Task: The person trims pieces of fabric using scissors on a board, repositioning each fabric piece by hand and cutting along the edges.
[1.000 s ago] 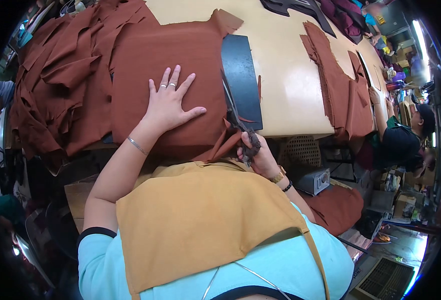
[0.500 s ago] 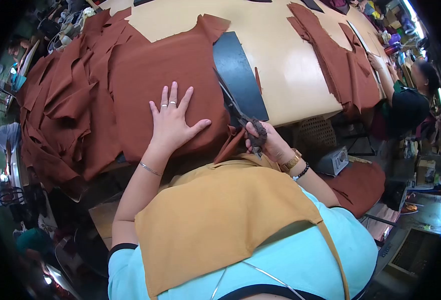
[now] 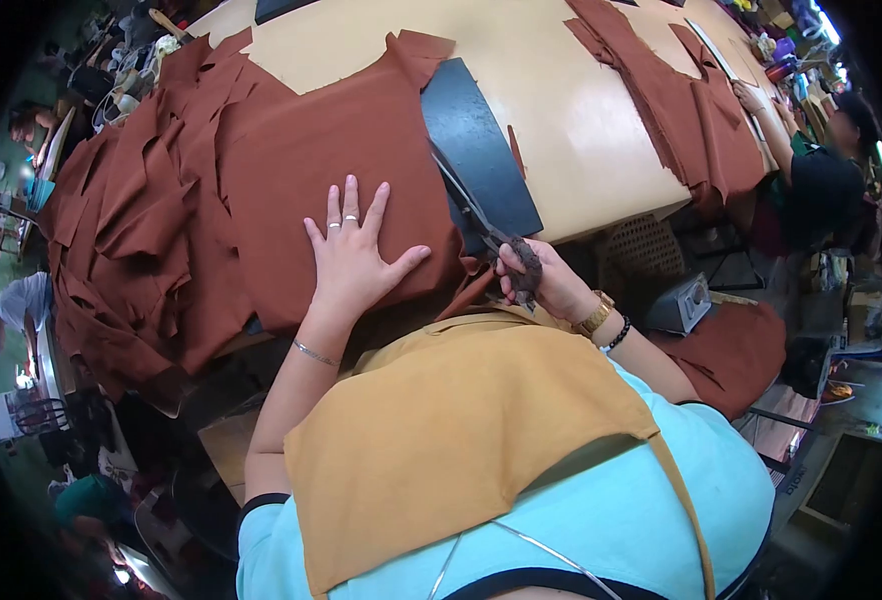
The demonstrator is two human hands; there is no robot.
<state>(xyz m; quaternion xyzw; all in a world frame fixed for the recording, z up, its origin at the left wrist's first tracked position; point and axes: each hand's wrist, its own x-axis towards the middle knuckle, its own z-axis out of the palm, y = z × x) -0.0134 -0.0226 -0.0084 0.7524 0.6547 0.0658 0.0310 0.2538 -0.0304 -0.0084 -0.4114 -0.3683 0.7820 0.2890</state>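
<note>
My left hand [image 3: 354,255] lies flat with fingers spread on a reddish-brown piece of leather or cloth [image 3: 331,140]. In my right hand [image 3: 546,280] is a pair of large scissors [image 3: 473,208], gripped by handles wrapped in dark material. Their blades point away from me along the right edge of the brown piece, beside a dark flat board [image 3: 481,130] on the table. Whether the blades are parted I cannot tell. A narrow brown flap hangs at the table edge by the scissors, partly hidden by my right hand.
A crumpled heap of brown pieces [image 3: 126,235] covers the table's left side. More brown pieces [image 3: 651,110] lie at the right of the pale tabletop [image 3: 561,140]. There another person's hand [image 3: 748,97] rests by a long ruler [image 3: 726,70]. A brown-covered seat [image 3: 731,350] stands at my right.
The whole view has shifted slightly with my head. My left hand stays spread on the brown piece, and my right hand keeps the scissors at about the same place along its edge.
</note>
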